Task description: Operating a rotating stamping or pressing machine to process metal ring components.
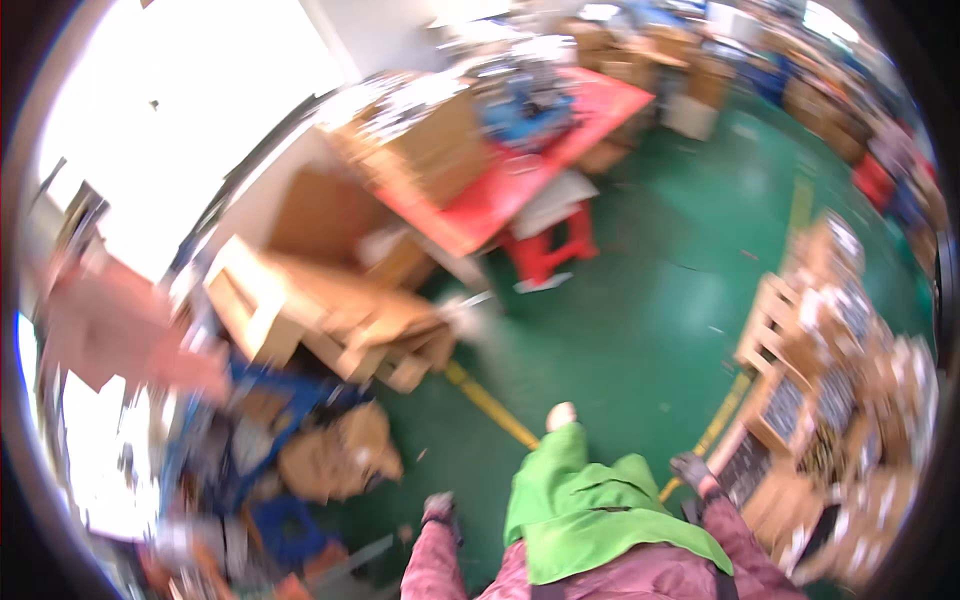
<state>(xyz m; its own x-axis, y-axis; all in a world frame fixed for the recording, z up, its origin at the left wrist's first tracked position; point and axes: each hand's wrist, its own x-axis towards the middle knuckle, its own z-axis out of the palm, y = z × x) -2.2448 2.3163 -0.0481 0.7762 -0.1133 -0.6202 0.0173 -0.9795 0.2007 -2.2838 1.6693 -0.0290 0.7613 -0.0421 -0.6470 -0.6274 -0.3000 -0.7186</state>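
My left hand [438,508], in a dark glove, hangs low at my left side, out over the green floor. Motion blur hides how its fingers lie. My right hand [690,468], in a grey glove, is down by my right hip, beside the green apron [600,510] I wear over a pink patterned garment. Its fingers look partly bent, but blur keeps me from telling whether they are closed. No held thing shows at either hand. The yellow floor line [722,415] runs near my right hand.
Ahead stands a red table [600,110] with a cardboard box [428,150] and blue equipment [528,112]; a red stool [548,245] is beneath its edge. Flattened cardboard [340,310] and a wooden pallet [405,370] lie left. Stacked boxes [860,420] line the right, beside another pallet [768,325].
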